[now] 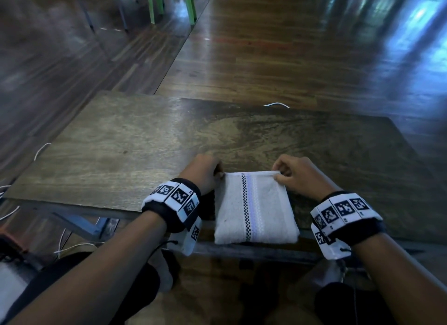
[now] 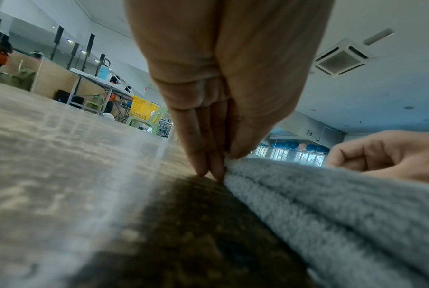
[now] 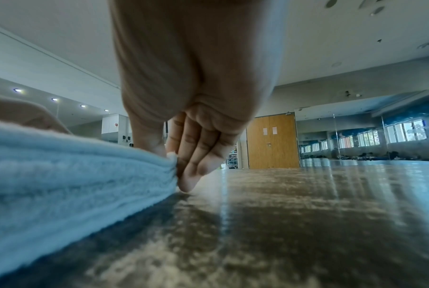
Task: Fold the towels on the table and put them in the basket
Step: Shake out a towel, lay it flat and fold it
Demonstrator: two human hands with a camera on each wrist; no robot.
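Both hands, left [image 1: 204, 172] and right [image 1: 296, 173], pinch the folded towel's [image 1: 254, 208] far corners on the desk [image 1: 116, 155]; next, probably lifting it basketward.

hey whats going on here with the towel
A person is folding a white towel at the near edge of a wooden table. The left hand pinches its far left corner and the right hand pinches its far right corner. The towel lies folded into a small stack of layers. No basket shows near the table.
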